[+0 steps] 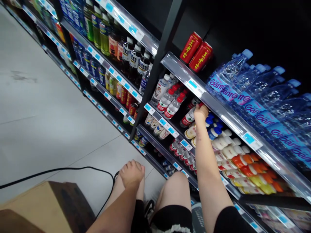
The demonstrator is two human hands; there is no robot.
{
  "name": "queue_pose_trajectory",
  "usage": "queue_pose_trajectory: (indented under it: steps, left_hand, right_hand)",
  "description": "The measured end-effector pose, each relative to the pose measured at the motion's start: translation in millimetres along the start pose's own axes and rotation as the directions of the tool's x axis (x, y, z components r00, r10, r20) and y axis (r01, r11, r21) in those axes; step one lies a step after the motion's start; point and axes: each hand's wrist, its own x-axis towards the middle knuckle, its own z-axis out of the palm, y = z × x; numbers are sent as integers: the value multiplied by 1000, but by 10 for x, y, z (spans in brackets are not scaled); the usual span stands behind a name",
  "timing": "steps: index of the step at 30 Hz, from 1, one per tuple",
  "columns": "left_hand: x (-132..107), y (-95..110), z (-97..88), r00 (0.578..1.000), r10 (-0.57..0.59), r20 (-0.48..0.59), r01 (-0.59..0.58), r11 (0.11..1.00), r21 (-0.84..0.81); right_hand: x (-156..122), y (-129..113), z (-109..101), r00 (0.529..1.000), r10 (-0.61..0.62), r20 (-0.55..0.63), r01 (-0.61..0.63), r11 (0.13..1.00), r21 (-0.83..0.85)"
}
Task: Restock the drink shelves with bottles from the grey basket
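Observation:
My right hand (201, 114) reaches in under the upper shelf. Its fingers are closed around the red-capped top of a water bottle (188, 117) with a red and white label, which leans in its row; the fingertips are partly hidden. Beside it stand more red-capped water bottles (173, 108) and, on the other side, blue-capped bottles (214, 132) with pale bodies. My left hand (132, 173) rests on my left knee, its fingers curled in and nothing seen in them.
Above the reaching arm runs the upper shelf edge (225, 113), carrying red cans (201, 56) and large wrapped water bottles (257, 94). A dark upright post (167, 29) divides the shelving. On the floor at left are a cardboard box (31, 204) and a black cable (73, 168).

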Motion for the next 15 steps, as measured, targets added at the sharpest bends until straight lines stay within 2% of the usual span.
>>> queue_pose_trajectory:
  steps: [3,8,10,15]
  left_hand:
    - [7,15,23,1000,7,-3,-7,1000,11]
    - [2,53,24,1000,19,-6,-19,1000,19]
    - [-4,73,8,1000,16,7,-16,1000,8]
    - [-14,99,-1,1000,16,1,-16,1000,8]
  right_hand:
    - [-97,-103,-42,1000,-2,0,3,997,71]
    - [-213,-368,-106,991,-86,99,67,980,185]
    - [-229,-436,-103,991,-92,97,72,978,195]
    - [-206,-398,-65,997,-61,49,47,965,257]
